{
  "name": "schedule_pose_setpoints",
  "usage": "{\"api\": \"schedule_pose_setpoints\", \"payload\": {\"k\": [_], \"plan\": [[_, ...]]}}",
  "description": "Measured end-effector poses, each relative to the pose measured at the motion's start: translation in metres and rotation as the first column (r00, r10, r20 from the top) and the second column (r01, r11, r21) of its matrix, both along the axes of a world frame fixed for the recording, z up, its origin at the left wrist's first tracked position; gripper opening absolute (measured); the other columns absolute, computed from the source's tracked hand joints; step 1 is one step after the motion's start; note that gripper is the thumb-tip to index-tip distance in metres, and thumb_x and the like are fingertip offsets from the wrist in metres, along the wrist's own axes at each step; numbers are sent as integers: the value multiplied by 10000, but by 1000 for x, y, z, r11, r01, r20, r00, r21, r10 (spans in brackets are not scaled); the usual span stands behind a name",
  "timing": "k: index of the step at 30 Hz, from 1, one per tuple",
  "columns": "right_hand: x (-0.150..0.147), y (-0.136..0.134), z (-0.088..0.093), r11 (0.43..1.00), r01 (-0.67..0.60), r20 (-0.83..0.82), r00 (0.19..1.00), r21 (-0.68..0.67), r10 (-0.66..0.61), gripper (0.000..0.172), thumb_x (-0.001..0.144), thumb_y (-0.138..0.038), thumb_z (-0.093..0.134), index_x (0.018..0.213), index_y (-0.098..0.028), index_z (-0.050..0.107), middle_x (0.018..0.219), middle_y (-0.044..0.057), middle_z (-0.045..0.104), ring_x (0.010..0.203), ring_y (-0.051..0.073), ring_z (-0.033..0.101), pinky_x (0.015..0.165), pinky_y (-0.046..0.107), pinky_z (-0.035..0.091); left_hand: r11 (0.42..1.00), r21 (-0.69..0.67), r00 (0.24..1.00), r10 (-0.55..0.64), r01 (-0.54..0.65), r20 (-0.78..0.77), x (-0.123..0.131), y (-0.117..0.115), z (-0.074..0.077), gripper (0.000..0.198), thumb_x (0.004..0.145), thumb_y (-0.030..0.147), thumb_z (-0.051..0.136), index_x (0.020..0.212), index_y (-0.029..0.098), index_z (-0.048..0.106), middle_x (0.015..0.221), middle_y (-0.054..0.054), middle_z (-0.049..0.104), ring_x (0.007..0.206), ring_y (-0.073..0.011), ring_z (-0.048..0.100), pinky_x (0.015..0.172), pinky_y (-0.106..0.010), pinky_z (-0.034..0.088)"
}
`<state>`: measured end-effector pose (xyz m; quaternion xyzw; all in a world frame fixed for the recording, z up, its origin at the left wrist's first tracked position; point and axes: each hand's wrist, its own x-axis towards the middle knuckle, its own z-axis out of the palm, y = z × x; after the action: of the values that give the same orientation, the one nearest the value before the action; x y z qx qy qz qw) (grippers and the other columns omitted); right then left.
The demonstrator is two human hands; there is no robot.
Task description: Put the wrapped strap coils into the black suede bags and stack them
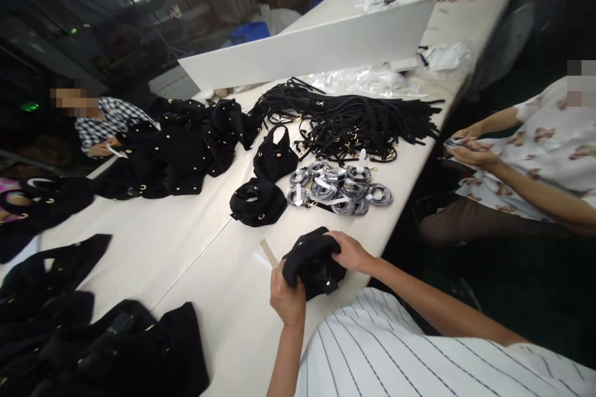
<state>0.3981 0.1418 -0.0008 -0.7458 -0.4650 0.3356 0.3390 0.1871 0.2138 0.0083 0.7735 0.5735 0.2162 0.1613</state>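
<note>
Both of my hands grip a black fabric bag (316,260) at the near edge of the table. My left hand (287,298) is closed around its left rim, thumb toward the opening. On the far right side, my right hand (351,252) pinches the edge of the same bag. A small gold-coloured metal fitting shows on its near side. Beside my left hand lies a beige strip (269,253) with a white one. Just beyond are two more small black bags, one slumped (258,201) and one with its handle upright (274,158).
Wrapped coiled straps (342,189) lie beyond my hands, with a heap of black straps (349,118) behind them. Black bags are piled at left (186,149) and near left (116,353). A white board (307,53) crosses the table. Co-workers sit at right (535,142) and far left (112,115).
</note>
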Motion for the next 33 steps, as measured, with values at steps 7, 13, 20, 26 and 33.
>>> {"api": "schedule_pose_setpoints", "payload": {"k": [7, 13, 20, 26, 33], "plan": [[63, 37, 40, 991, -108, 124, 988, 81, 97, 375, 844, -168, 594, 1211, -195, 662, 1217, 93, 660, 1095, 229, 610, 935, 349, 488, 999, -31, 990, -19, 23, 138, -7, -4, -1, 324, 896, 324, 534, 1203, 238, 590, 1108, -62, 682, 1055, -235, 658, 870, -339, 519], [74, 92, 14, 998, 1, 634, 773, -56, 35, 269, 850, -73, 534, 1075, -63, 681, 1189, 234, 613, 1164, 331, 481, 965, 451, 391, 977, -214, 992, 10, 16, 122, -4, -3, 15, 433, 862, 397, 574, 1272, 260, 551, 1171, -68, 652, 1121, -258, 634, 917, -375, 511], [93, 97, 18, 999, -26, 586, 811, 24, 7, 163, 879, -231, 612, 962, -130, 709, 1154, 146, 645, 1128, 293, 493, 960, 408, 400, 916, -402, 991, 36, 17, 125, -8, -3, 26, 573, 808, 470, 606, 1297, 180, 536, 1233, -138, 617, 1194, -309, 588, 973, -430, 499], [92, 71, 76, 851, 324, -265, 937, 412, -228, 363, 891, -503, 590, 1012, -164, 642, 933, 56, 664, 840, 203, 604, 821, 367, 493, 900, -436, 984, 80, -4, 156, -2, 7, 24, 514, 816, 391, 589, 1289, 191, 560, 1231, -131, 638, 1202, -317, 590, 997, -451, 485], [53, -23, 135, 931, -138, -654, 676, 339, 339, 376, 836, -475, 708, 1053, -169, 692, 919, 58, 685, 852, 182, 641, 810, 343, 517, 905, -424, 979, 119, -39, 165, 4, 9, 25, 496, 801, 462, 628, 1214, 188, 616, 1173, -128, 675, 1142, -317, 627, 962, -440, 505]]}}
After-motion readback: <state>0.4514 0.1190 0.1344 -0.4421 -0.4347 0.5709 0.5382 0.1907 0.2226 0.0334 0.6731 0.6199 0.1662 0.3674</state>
